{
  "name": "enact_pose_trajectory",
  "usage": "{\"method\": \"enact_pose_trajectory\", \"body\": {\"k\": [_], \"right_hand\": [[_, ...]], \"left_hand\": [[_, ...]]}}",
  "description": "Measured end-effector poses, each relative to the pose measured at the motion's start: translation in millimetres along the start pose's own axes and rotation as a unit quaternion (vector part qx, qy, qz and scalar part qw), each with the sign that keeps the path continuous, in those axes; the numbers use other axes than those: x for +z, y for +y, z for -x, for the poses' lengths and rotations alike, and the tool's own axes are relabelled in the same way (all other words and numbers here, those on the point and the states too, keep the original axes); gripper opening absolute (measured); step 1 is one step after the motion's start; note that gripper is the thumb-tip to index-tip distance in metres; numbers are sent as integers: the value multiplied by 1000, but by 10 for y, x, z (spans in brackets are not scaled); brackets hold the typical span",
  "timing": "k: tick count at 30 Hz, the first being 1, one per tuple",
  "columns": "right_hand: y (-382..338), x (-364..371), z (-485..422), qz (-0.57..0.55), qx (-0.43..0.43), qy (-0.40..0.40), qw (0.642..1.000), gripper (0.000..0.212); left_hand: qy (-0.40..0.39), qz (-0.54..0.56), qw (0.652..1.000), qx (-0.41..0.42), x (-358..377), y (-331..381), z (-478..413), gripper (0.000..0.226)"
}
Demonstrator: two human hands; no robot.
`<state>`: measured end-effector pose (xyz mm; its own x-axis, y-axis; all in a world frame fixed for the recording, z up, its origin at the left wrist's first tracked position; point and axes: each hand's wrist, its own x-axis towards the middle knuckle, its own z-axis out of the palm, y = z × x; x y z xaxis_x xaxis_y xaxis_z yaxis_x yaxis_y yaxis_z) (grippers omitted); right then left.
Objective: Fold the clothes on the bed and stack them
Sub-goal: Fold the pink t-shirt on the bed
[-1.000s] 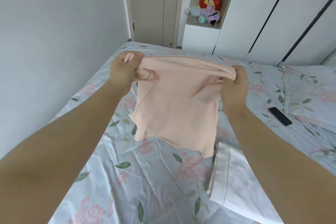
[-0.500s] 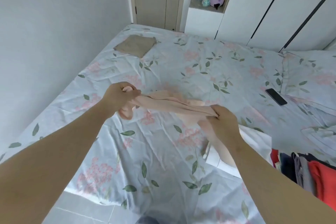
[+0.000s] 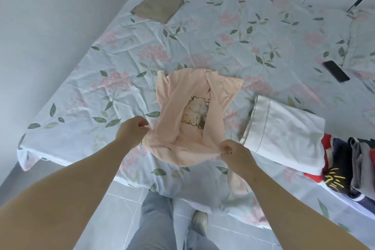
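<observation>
**Peach shirt held at the near edge of the bed**

A person stands at the side of the bed, both bare arms stretched forward over the flowered sheet. The peach shirt lies in the middle of the near half of the bed. Its far end rests flat on the sheet and its near end is raised off it. A bear print shows on the fabric, partly covered by loose folds on either side.

The left grip is closed on the shirt's near left corner, fingers and thumb curled and pinching the cloth. The right grip pinches the near right corner in the same way. The cloth sags in a shallow curve between the two. A strip of the shirt hangs below the right wrist towards the edge of the bed.

Just beside the shirt, on its right, lies a folded white cloth. A heap of unfolded clothes in red, navy and grey touches that cloth's right end. A folded tan garment sits well apart at the far left corner of the bed. A black phone lies on the sheet to the far right, near a pillow in the same flowered fabric.

Below the bed's edge are a grey tiled floor, the person's jeans and one pale shoe.
</observation>
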<state>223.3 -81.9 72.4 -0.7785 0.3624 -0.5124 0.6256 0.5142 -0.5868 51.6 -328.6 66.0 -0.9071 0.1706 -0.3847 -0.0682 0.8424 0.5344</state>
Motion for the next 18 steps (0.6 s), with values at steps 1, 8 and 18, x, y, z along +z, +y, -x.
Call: {"method": "enact_pose_trajectory", "body": {"k": [1,8,18], "right_hand": [[-61,30,-75,-19,13,-1,1000,32],[-473,307,-981,-63,107,12,992,29],[-402,434,-2624,-113,139,114,977,37]], "left_hand": [[-4,4,1000,-2,-10,6,-96,17],[-83,4,996,18,12,221,-1109,14],[-170,-23,981,89,840,509,-2688,15]]}}
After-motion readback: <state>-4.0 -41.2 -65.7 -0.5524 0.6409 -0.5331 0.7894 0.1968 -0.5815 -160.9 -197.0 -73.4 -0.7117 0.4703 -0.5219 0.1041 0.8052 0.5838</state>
